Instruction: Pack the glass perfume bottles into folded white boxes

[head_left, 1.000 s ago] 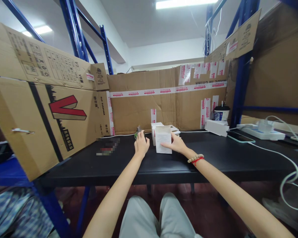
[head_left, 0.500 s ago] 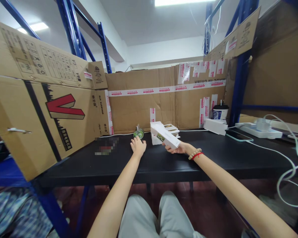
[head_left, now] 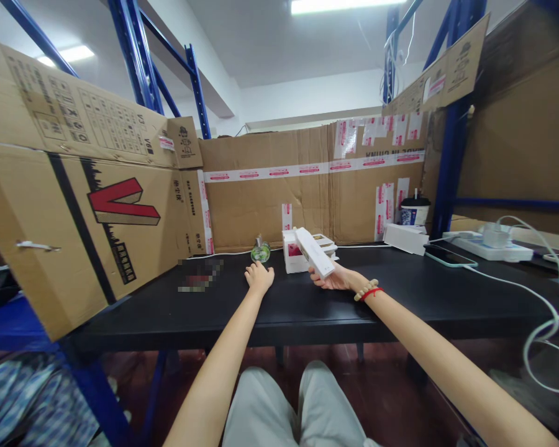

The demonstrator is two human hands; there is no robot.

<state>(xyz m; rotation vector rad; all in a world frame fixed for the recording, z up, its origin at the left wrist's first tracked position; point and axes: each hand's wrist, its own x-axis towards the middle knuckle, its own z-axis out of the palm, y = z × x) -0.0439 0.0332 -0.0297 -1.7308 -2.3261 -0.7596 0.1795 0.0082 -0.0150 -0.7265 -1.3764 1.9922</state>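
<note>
In my right hand is a slim white box, tilted, its near end toward me and my fingers wrapped round its lower part. My left hand lies on the black table with its fingers slightly apart and nothing in it. Just beyond those fingertips stands a small round perfume bottle with green in it and a silvery top. Behind the held box sits a white box with a pink picture. More white boxes are beside it, partly hidden.
Cardboard panels wall in the back and sides of the table. At the right are a white carton, a lidded cup, a phone, a power strip and loose white cables.
My left hand has drawn back from the perfume bottle, which now stands free. My right hand has turned the white box from upright with its printed face toward me to a slanted, edge-on pose.
</note>
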